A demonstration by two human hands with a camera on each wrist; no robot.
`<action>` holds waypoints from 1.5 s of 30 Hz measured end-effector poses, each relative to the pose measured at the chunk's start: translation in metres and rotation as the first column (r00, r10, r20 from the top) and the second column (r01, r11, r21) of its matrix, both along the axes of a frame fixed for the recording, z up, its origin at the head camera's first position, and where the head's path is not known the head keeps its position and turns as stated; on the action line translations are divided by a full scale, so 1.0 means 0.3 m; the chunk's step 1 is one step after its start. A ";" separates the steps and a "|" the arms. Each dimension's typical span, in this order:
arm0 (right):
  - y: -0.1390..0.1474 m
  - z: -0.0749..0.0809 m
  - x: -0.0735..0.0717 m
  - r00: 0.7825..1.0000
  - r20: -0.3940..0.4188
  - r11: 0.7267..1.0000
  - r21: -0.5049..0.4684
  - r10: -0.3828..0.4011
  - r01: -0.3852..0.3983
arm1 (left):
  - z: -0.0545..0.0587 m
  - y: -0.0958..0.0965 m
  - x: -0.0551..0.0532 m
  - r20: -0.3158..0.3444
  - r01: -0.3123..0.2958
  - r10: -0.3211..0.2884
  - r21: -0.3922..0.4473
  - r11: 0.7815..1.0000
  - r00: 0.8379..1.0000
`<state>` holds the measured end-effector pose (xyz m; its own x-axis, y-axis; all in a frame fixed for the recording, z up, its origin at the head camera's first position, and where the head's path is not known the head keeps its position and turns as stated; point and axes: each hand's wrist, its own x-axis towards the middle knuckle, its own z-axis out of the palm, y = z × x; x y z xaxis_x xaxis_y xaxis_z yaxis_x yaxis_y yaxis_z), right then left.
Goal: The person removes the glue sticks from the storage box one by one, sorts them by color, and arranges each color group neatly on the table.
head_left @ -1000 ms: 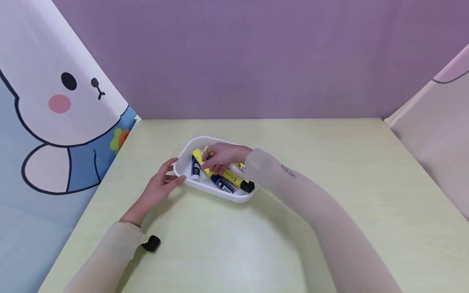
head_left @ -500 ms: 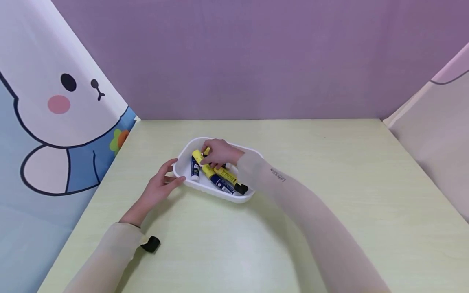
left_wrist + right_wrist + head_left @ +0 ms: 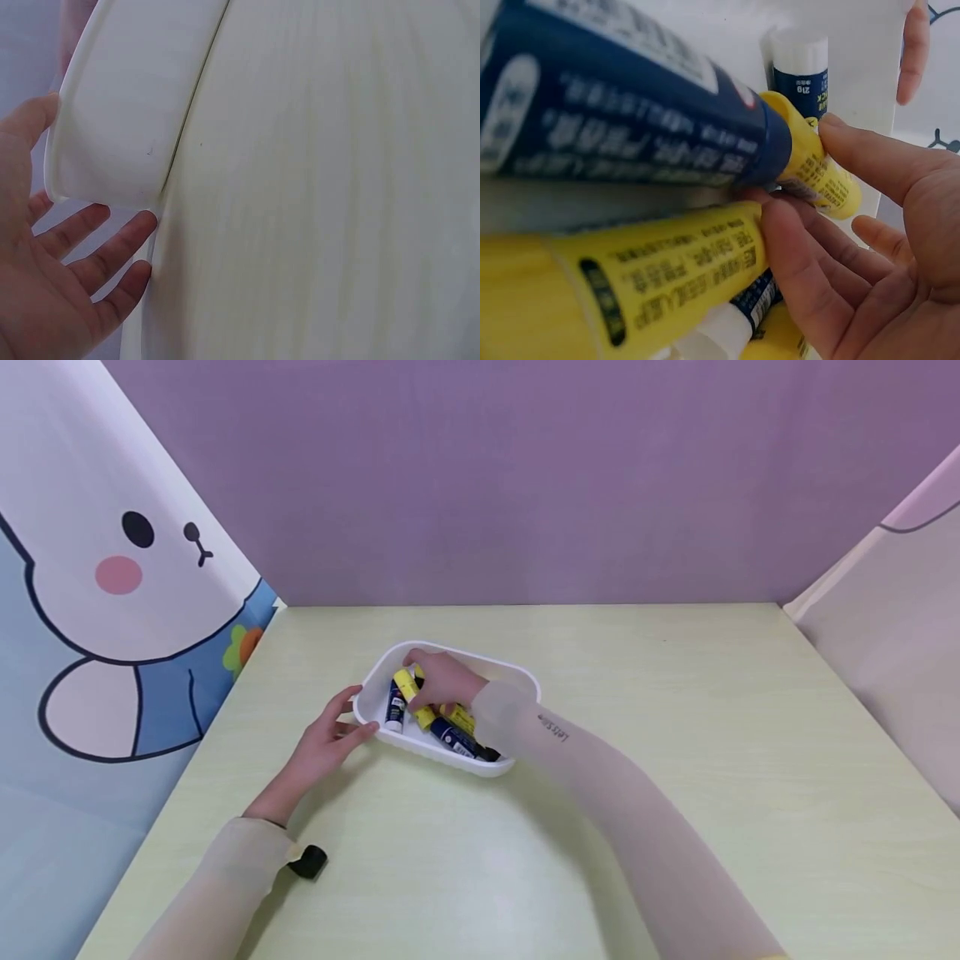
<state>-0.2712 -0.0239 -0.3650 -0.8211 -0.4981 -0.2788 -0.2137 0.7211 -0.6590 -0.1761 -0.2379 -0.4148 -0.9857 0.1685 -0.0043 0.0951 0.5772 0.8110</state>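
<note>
A white plastic tray (image 3: 525, 681) holds several glue sticks. At its left end my left hand (image 3: 322, 745) grips the corner, thumb at the front rim and fingers spread along the short wall. My right hand (image 3: 446, 678) reaches inside the tray and pinches a yellow glue stick (image 3: 814, 161) between thumb and fingers. A navy glue stick with a white cap (image 3: 394, 706) lies left of it. Toward the front wall lies another navy glue stick (image 3: 452, 735), large in the right wrist view, with a second yellow tube (image 3: 667, 277) beside it. My right hand hides part of the pile.
The pale wooden table (image 3: 660, 760) surrounds the tray. Behind it rises a purple backdrop (image 3: 525, 485); a cartoon-printed sheet (image 3: 150, 635) stands at the left and a pale sheet (image 3: 900, 635) at the right. A black piece (image 3: 309, 862) is at my left cuff.
My right hand has moved left and deeper into the tray. The black-ended yellow tube has shifted slightly left and toward the front wall. My left hand has stayed at the tray's corner.
</note>
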 end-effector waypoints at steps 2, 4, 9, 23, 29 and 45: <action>-0.005 -0.003 0.004 1.000 -0.007 1.000 0.006 0.002 -0.002 | -0.001 0.000 0.000 -0.001 -0.002 0.002 -0.001 1.000 1.000; -0.008 -0.003 0.007 1.000 -0.009 1.000 0.010 0.007 -0.007 | -0.001 0.000 0.001 -0.001 -0.002 0.002 0.001 1.000 1.000; -0.008 0.002 0.014 1.000 -0.009 1.000 0.017 0.014 -0.014 | -0.001 0.000 0.004 0.008 -0.007 0.007 -0.002 1.000 1.000; 0.014 0.016 0.002 1.000 0.018 0.999 -0.048 0.007 -0.007 | 0.003 -0.002 0.003 0.009 0.004 -0.004 -0.006 1.000 1.000; 0.040 0.043 -0.024 0.998 0.063 0.994 -0.108 -0.010 0.017 | 0.007 -0.003 0.002 0.020 0.001 0.000 -0.012 1.000 1.000; 0.098 0.102 -0.026 0.995 0.096 0.986 -0.160 -0.036 0.051 | 0.010 0.008 0.000 0.032 -0.019 0.020 -0.025 1.000 0.999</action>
<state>-0.2789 0.0056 -0.3344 -0.8174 -0.5075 -0.2728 -0.1176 0.6104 -0.7833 -0.1761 -0.2355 -0.4119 -0.9881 0.1485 -0.0398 0.0578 0.5985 0.7990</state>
